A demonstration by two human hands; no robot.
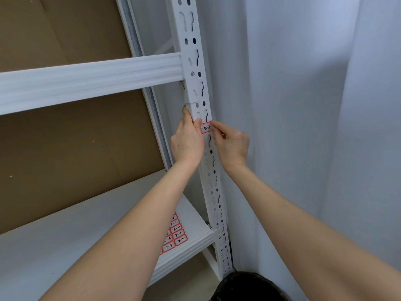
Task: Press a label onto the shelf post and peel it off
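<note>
Head view: a small red-bordered white paper label point(206, 127) marked 4-7 lies across the white slotted steel upright post point(196, 68), its long axis horizontal. Left hand point(187, 144) pinches its left end against the post; right hand point(233, 146) pinches its right end. Below the label, a sheet of matching red-bordered labels point(174, 235) lies on the white shelf board point(86, 235).

matt white painted metal upright point(200, 68) with punched slots, smooth ribbed beam point(91, 81) – same finish, paper label point(206, 127) with red border, brown cardboard backing point(76, 148), glossy-ish sticker sheet point(174, 234) – soft white cloth curtain point(303, 105)
</note>
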